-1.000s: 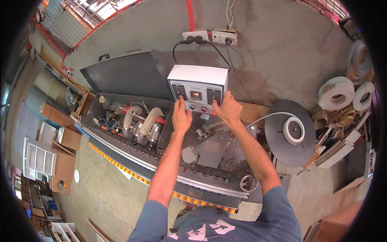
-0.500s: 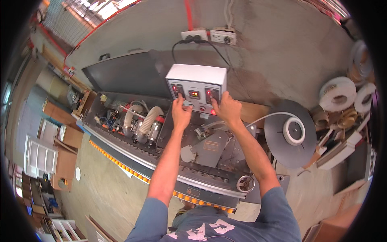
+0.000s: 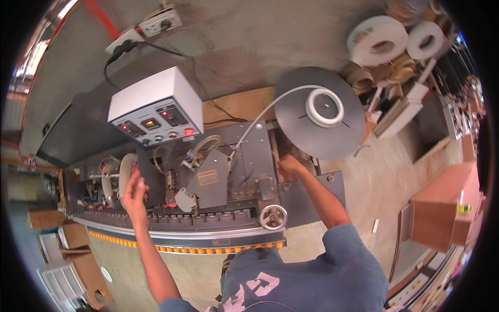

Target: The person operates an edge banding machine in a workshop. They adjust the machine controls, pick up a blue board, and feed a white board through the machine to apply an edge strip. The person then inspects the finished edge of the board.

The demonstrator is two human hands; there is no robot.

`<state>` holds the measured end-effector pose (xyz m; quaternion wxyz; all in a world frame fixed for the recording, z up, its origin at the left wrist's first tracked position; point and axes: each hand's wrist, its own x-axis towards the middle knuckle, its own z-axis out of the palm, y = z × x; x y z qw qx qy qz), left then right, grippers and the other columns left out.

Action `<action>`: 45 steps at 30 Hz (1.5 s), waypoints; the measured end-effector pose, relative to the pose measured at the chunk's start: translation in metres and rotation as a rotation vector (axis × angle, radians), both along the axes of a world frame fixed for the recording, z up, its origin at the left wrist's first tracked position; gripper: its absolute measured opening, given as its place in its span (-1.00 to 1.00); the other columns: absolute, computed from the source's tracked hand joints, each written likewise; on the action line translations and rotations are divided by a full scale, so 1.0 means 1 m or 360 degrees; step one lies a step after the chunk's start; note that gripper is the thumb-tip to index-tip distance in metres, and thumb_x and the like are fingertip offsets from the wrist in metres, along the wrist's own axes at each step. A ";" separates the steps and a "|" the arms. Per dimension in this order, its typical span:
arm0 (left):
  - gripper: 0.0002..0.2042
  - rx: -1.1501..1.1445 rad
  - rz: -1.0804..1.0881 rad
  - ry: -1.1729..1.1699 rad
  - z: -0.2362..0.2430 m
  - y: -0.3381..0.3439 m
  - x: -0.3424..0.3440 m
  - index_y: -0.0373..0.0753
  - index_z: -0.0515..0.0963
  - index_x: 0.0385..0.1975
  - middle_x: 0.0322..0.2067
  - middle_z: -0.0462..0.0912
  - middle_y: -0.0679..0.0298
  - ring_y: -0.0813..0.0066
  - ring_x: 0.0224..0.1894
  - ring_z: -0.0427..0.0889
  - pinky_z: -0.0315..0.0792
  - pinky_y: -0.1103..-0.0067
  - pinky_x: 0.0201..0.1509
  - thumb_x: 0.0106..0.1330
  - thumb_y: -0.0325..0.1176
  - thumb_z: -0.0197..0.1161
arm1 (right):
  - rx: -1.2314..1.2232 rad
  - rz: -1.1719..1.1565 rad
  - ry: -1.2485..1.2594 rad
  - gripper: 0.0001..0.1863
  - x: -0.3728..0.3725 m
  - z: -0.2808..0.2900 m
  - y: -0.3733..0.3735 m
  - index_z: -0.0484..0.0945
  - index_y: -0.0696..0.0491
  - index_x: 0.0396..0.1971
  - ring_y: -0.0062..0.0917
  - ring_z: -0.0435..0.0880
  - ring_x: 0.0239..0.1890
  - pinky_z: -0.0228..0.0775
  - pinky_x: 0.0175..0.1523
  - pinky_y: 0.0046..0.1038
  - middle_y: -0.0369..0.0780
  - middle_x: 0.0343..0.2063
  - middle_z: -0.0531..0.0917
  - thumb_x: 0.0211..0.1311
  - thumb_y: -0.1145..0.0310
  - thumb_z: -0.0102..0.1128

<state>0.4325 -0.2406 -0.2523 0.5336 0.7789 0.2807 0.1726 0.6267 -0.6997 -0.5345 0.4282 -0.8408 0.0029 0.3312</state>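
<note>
A grey edge-banding machine (image 3: 249, 156) stretches in front of me, with a white control box (image 3: 156, 104) on top showing lit red indicators. My left hand (image 3: 135, 203) is raised over the machine, fingers stretched out and holding nothing, close to a ribbed hose (image 3: 126, 174). On the right, my right hand (image 3: 291, 166) reaches to the gap at the machine's end, beside the large dark disc (image 3: 293, 117). Its fingers are curled, and what they hold, if anything, is hidden. A white roll of edge banding (image 3: 312, 109) sits on the disc, its strip running left into the machine.
A handwheel (image 3: 273, 217) stands at the machine's front right corner, and orange rollers (image 3: 192, 250) line its front edge. Large rolls (image 3: 377, 41) lean by the wall at the far right. A wooden cabinet (image 3: 442, 208) stands on the right. Power sockets (image 3: 160, 22) hang on the wall.
Both hands have left the control box. My right hand has gone right to the gap by the disc; my left has drawn back and left. The view has turned right.
</note>
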 end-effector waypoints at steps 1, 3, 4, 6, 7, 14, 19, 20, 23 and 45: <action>-0.59 -0.0031 0.0114 -0.0015 0.004 -0.003 -0.028 -0.19 0.56 0.20 -0.08 0.67 0.32 0.68 -0.24 0.61 0.38 0.71 -0.29 0.38 -0.26 0.31 | 0.0170 -0.0128 0.0524 -0.61 -0.001 0.005 0.017 0.67 0.34 -0.27 -0.16 0.74 -0.28 0.56 -0.17 -0.09 0.02 -0.34 0.74 0.29 0.26 0.07; -0.66 -0.0090 0.0121 -0.0052 0.012 -0.023 -0.065 -0.24 0.61 0.09 -0.09 0.69 0.28 0.64 -0.25 0.64 0.42 0.70 -0.27 0.36 -0.30 0.32 | 0.0476 -0.0325 0.0833 -0.60 0.001 0.006 0.033 0.60 0.30 -0.09 -0.25 0.70 -0.24 0.56 -0.22 -0.20 -0.02 -0.22 0.71 0.38 0.21 0.14; -0.69 -0.0177 0.0141 -0.0091 0.022 -0.036 -0.082 -0.24 0.62 0.06 -0.08 0.70 0.24 0.60 -0.23 0.67 0.47 0.67 -0.23 0.36 -0.34 0.30 | 0.0596 -0.0368 0.0884 -0.59 0.004 0.004 0.044 0.60 0.30 -0.08 -0.25 0.70 -0.23 0.56 -0.21 -0.20 -0.02 -0.21 0.70 0.38 0.20 0.13; -0.69 -0.0280 0.0198 -0.0066 0.037 -0.054 -0.134 -0.27 0.61 0.08 -0.09 0.71 0.23 0.54 -0.16 0.70 0.54 0.61 -0.11 0.36 -0.42 0.30 | 0.0652 -0.0216 0.0863 -0.58 0.010 0.006 0.072 0.59 0.29 -0.07 -0.24 0.69 -0.21 0.55 -0.20 -0.19 -0.02 -0.19 0.69 0.38 0.18 0.12; -0.68 -0.0305 0.0231 -0.0032 0.042 -0.062 -0.157 -0.26 0.60 0.10 -0.08 0.71 0.23 0.53 -0.13 0.70 0.56 0.58 -0.02 0.37 -0.40 0.31 | 0.0700 -0.0152 0.0828 -0.57 0.015 0.008 0.083 0.58 0.29 -0.06 -0.24 0.68 -0.20 0.55 -0.19 -0.19 -0.02 -0.18 0.68 0.38 0.17 0.12; -0.68 -0.0366 0.1246 0.0186 -0.028 -0.119 -0.342 -0.24 0.60 0.08 -0.10 0.70 0.28 0.53 -0.11 0.67 0.57 0.53 -0.05 0.42 -0.23 0.26 | 0.0670 0.0709 0.0751 -0.53 0.015 0.066 0.284 0.54 0.26 0.00 -0.21 0.65 -0.14 0.52 -0.13 -0.16 -0.02 -0.11 0.65 0.39 0.12 0.09; -0.66 -0.0616 0.2138 0.0128 -0.082 -0.217 -0.445 -0.27 0.65 -0.03 -0.20 0.71 0.26 0.51 -0.27 0.70 0.55 0.56 -0.25 0.30 -0.21 0.31 | 0.0560 0.1198 0.0738 -0.50 -0.046 0.098 0.357 0.51 0.24 0.04 -0.20 0.63 -0.09 0.51 -0.08 -0.14 -0.02 -0.07 0.62 0.39 0.08 0.07; -0.66 -0.0647 0.2305 0.0096 -0.085 -0.237 -0.462 -0.29 0.67 -0.06 -0.24 0.72 0.25 0.50 -0.32 0.71 0.55 0.56 -0.32 0.25 -0.22 0.33 | 0.0537 0.1266 0.0760 -0.49 -0.057 0.101 0.368 0.51 0.24 0.05 -0.19 0.62 -0.08 0.50 -0.07 -0.14 -0.02 -0.06 0.61 0.39 0.07 0.06; -0.67 -0.0641 0.2633 0.0147 -0.095 -0.293 -0.502 -0.32 0.70 -0.14 -0.31 0.73 0.21 0.45 -0.37 0.73 0.55 0.56 -0.39 0.20 -0.23 0.35 | 0.0511 0.1409 0.0780 -0.47 -0.079 0.106 0.391 0.49 0.23 0.07 -0.18 0.61 -0.06 0.49 -0.05 -0.13 -0.02 -0.03 0.60 0.39 0.05 0.05; -0.74 -0.1095 0.2633 0.1203 -0.171 -0.452 -0.576 -0.20 0.67 -0.16 -0.26 0.71 0.19 0.34 -0.32 0.70 0.60 0.35 -0.18 0.29 -0.20 0.26 | 0.0560 0.1102 0.0759 -0.32 -0.002 0.056 0.349 0.37 0.15 0.25 -0.11 0.51 0.14 0.42 0.15 -0.04 -0.02 0.17 0.48 0.42 -0.13 -0.05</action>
